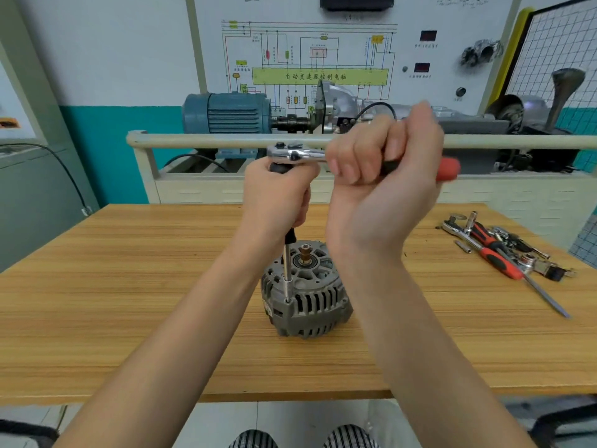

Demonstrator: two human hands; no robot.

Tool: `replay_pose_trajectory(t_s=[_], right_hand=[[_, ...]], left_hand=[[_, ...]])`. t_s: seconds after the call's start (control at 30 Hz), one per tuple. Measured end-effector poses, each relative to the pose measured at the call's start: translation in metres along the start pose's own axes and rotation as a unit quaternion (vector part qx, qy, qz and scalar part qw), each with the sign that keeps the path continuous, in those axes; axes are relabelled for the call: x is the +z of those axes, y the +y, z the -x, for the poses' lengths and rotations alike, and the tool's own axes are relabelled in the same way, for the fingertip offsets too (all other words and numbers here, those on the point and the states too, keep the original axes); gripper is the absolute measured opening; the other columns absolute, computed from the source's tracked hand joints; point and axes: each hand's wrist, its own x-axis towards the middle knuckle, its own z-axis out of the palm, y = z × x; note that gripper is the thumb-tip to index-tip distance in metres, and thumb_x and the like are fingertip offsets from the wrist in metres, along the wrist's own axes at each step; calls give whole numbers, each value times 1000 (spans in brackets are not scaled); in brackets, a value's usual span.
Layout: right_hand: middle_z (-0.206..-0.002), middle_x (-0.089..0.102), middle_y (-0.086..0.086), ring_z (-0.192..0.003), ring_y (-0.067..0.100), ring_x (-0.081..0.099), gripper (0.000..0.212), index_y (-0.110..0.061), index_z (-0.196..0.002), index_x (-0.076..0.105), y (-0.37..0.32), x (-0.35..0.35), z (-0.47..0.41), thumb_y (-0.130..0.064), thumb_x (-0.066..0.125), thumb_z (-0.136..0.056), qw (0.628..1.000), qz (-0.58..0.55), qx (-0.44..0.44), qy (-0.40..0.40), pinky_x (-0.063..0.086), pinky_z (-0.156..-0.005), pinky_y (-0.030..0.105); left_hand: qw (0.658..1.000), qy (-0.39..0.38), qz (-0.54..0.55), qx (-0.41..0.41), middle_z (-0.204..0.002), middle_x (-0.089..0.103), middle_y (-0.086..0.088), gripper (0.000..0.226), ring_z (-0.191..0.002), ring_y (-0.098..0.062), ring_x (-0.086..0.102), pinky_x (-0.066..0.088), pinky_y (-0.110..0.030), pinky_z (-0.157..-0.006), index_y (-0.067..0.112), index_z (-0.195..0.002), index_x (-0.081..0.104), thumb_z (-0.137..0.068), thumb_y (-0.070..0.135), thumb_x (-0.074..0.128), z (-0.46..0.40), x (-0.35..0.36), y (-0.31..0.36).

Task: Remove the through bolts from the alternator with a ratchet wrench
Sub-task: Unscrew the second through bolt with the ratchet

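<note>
The alternator [305, 291] stands on end near the middle of the worktop [129, 302], unclamped, with nothing bracing it but its own weight. That looks like the weak point: a hard pull on the ratchet wrench [323, 156] could tip or spin the whole housing, since neither hand is on it. The long extension bar [287, 270] rises steeply from a through bolt [287, 300] at the housing's near-left rim, so any sideways lean up top could cock the socket off the bolt head and round it, or let the bar slip and strike the cooling slots.

The left hand [279, 192] has its fingers wrapped round the black grip at the top of the extension, just under the ratchet head. The right hand [384, 163] is clenched round the wrench handle, whose red end pokes out to the right.

The housing is dull grey cast metal, ribbed and slotted all round, with a brassy shaft end in a dark bearing at the top. The wrench head is bright chrome, the bar smooth polished steel. The worktop is pale wood-grain laminate, slick-looking. Loose tools [497, 250] with red and black handles lie well apart, towards the far right edge
</note>
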Motion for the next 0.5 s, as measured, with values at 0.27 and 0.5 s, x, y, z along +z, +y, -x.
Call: replay_pose_trajectory(t_s=[0.27, 0.5], right_hand=[[-37, 22, -4, -33, 11, 18, 51, -17, -48, 29, 0, -10, -34, -14, 31, -99, 981, -89, 170, 27, 20, -40, 21], [-31, 23, -2, -25, 12, 19, 63, -14, -37, 29, 25, -26, -67, -21, 29, -99, 884, -233, 400, 62, 19, -32, 22]], left_hand=[[987, -162, 21, -10, -41, 33, 3, 40, -35, -12, 26, 25, -20, -41, 13, -53, 40, -83, -3, 61, -1, -22, 4], [962, -255, 64, -70, -37, 26, 7, 40, -29, -6, 20, 17, -17, -37, 19, -48, 35, -79, 7, 57, -3, -24, 5]])
